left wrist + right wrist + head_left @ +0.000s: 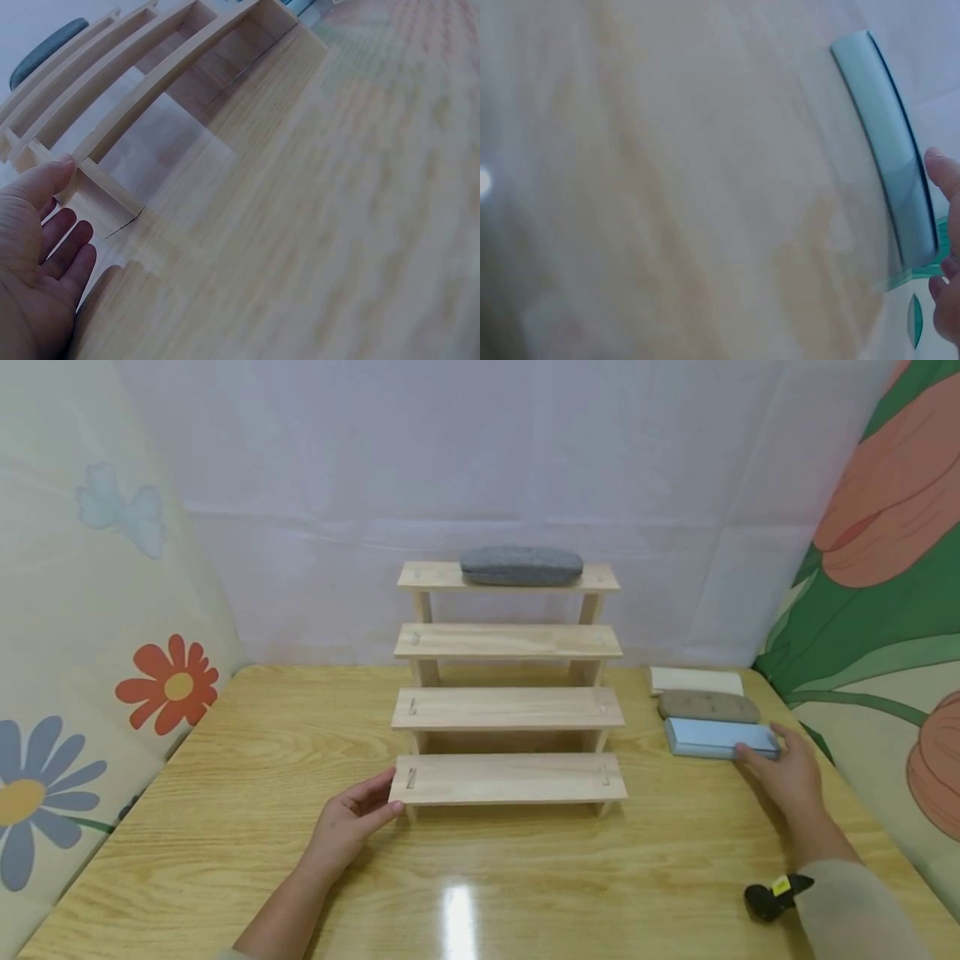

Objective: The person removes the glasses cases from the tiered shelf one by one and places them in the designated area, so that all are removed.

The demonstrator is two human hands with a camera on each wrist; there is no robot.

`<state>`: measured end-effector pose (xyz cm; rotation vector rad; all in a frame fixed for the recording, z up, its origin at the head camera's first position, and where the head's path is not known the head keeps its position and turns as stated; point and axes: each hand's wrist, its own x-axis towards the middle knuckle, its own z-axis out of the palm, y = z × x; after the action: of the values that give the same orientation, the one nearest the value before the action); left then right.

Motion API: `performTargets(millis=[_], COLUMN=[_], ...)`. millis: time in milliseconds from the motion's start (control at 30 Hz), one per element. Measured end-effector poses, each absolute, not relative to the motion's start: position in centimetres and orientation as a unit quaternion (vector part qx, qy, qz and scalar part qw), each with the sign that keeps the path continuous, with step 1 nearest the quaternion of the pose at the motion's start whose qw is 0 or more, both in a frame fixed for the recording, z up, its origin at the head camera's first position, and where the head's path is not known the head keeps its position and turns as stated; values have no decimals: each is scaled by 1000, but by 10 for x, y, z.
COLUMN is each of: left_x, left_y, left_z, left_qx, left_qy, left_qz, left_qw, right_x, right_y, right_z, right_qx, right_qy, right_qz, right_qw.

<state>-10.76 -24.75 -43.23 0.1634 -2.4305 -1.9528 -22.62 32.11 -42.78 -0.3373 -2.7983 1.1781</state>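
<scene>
A stepped wooden display stand (510, 708) with several shelves stands mid-table. My left hand (347, 823) holds the left end of its lowest shelf, thumb at the front corner. In the left wrist view, the thumb (46, 180) touches the shelf's corner and the other fingers are loosely bent. A grey glasses case (522, 566) lies on the top shelf. On the right, my right hand (787, 772) grips the right end of a light blue glasses case (712, 737), which lies on the table. In the right wrist view only part of that hand shows beside the case.
Behind the blue case lie a brown case (707, 707) and a white case (696, 680), in a row on the wooden table (525, 893). A white cloth backdrop (480, 452) hangs behind the stand. Flower-printed panels flank both sides. A black strap device (776, 897) sits at the right wrist.
</scene>
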Motion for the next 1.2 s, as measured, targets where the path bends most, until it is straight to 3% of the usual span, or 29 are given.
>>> performTargets(millis=[467,1200], left_x=[-108,-108], left_y=[-249,-248], left_z=[-434,-435], left_qx=[43,42], left_qy=[-775,-779], left_qz=[-630,-626], left_qw=[11,16], right_x=[-241,-274], right_y=[292,231], right_z=[-392,-325], right_qx=[-39,30], right_qy=[-906,-894], right_qz=[414,441], right_qw=[78,76])
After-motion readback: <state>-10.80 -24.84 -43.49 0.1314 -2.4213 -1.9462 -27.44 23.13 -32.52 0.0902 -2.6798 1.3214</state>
